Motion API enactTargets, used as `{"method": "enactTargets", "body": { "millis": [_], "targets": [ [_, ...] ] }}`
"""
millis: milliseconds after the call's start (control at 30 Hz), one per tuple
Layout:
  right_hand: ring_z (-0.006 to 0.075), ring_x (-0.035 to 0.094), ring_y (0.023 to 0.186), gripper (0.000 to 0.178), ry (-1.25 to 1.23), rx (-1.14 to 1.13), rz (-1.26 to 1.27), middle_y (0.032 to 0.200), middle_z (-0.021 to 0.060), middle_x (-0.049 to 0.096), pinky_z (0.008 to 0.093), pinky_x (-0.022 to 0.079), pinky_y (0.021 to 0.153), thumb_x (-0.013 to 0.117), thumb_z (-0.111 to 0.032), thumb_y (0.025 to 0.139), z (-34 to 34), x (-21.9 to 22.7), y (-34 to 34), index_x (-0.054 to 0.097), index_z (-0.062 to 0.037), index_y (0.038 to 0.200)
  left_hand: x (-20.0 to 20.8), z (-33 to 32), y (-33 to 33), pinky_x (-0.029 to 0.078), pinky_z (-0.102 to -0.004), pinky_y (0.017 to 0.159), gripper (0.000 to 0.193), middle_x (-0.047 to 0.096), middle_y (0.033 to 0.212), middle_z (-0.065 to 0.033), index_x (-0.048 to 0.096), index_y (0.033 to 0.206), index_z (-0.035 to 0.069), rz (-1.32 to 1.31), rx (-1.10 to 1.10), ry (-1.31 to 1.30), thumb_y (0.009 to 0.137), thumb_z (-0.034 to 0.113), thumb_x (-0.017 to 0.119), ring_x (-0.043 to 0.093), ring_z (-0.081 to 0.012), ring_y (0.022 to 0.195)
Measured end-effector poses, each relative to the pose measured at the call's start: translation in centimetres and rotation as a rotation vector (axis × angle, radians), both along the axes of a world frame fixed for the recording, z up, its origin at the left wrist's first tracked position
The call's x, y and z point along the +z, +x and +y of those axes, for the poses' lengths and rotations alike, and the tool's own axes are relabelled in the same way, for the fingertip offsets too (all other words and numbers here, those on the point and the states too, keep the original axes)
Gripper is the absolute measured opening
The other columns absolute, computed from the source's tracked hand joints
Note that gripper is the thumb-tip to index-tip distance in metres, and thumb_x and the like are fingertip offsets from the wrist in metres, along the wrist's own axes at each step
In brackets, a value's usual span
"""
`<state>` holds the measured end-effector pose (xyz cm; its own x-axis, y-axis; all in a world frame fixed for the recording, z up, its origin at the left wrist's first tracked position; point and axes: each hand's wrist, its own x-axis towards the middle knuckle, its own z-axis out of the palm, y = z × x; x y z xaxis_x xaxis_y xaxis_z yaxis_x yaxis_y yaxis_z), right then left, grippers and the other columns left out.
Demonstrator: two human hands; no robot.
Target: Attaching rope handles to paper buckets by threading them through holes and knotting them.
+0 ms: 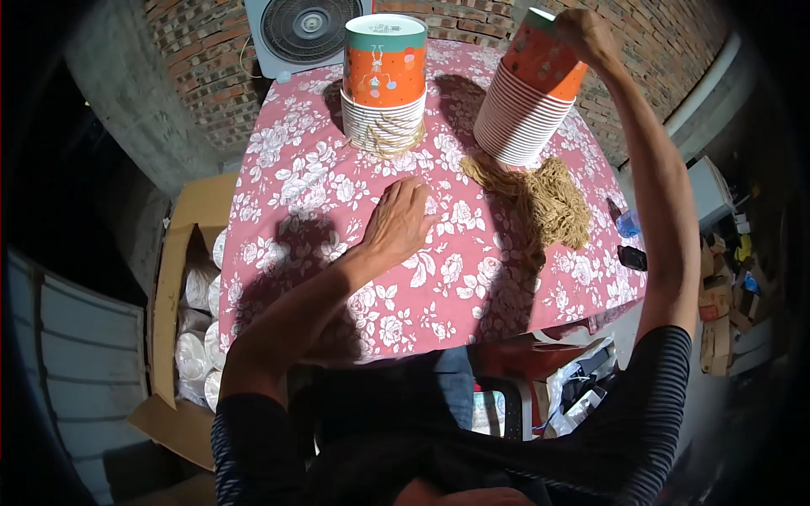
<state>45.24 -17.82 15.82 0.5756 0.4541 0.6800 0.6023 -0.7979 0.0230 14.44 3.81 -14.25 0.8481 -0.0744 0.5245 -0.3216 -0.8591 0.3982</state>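
My right hand (pixel 585 38) is closed on the upper edge of the top paper bucket in a tall nested stack (pixel 527 110), at the far right of the table. The buckets are upside down, orange with a green band and drawn figures, their white rims layered below; the stack looks tilted. My left hand (pixel 398 221) rests palm down near the table's middle, fingers stretched out, holding nothing. Beyond it stands a shorter stack of the same buckets (pixel 385 72), with tan cord strands (pixel 386 139) across its rims. A loose heap of tan cords (pixel 557 207) lies before the right stack.
A pink floral cloth covers the table (pixel 405 304). A fan (pixel 308 25) stands at the back left by the brick wall. An open cardboard box (pixel 169 312) with plastic-wrapped white stacks sits at the left. A black object (pixel 632 258) lies at the right edge.
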Motion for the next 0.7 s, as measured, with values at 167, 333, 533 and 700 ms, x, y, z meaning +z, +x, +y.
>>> {"method": "enactTargets", "body": {
  "millis": [167,333,533,700],
  "targets": [
    [0.0307,0.075,0.071,0.016,0.344,1.241,0.398,0.079,0.0176,0.076,0.0421,0.059,0.065,0.068,-0.014,0.079,-3.0,3.9,1.7,0.081,-0.0076,0.086,0.4,-1.1,0.8,0.044,-0.0502,0.11,0.053,0.052,0.133,-0.0277,0.051,0.132,-0.008,-0.048,-0.018,-0.001,0.092,0.017,0.076,0.052,-0.0444,0.126],
    [0.0273,0.074,0.066,0.019,-0.047,0.116,-0.274,0.075,0.0171,0.074,0.042,0.059,0.062,0.065,-0.014,0.082,-1.7,5.5,1.5,0.082,-0.0081,0.09,0.1,-0.6,0.6,0.044,-0.0501,0.109,0.052,0.054,0.132,-0.0273,0.051,0.131,-0.008,-0.043,0.007,0.008,0.093,0.018,0.075,0.053,-0.0443,0.125],
    [0.032,0.076,0.078,0.02,0.153,0.076,-0.156,0.08,0.0221,0.074,0.045,0.06,0.073,0.063,-0.01,0.083,-1.3,6.2,-3.5,0.081,-0.0078,0.092,0.0,-1.1,0.3,0.045,-0.0499,0.108,0.052,0.054,0.129,-0.0273,0.051,0.131,-0.007,-0.024,0.013,0.002,0.092,0.018,0.075,0.054,-0.0441,0.123],
    [0.0329,0.075,0.08,0.021,0.306,0.014,-0.306,0.085,0.0183,0.075,0.0453,0.057,0.071,0.061,-0.012,0.084,-1.1,8.2,-5.8,0.08,-0.0132,0.094,-0.3,-0.6,-0.3,0.047,-0.0493,0.103,0.047,0.057,0.124,-0.024,0.054,0.124,-0.004,-0.101,0.045,0.025,0.091,0.021,0.076,0.055,-0.0402,0.121]
  ]
}}
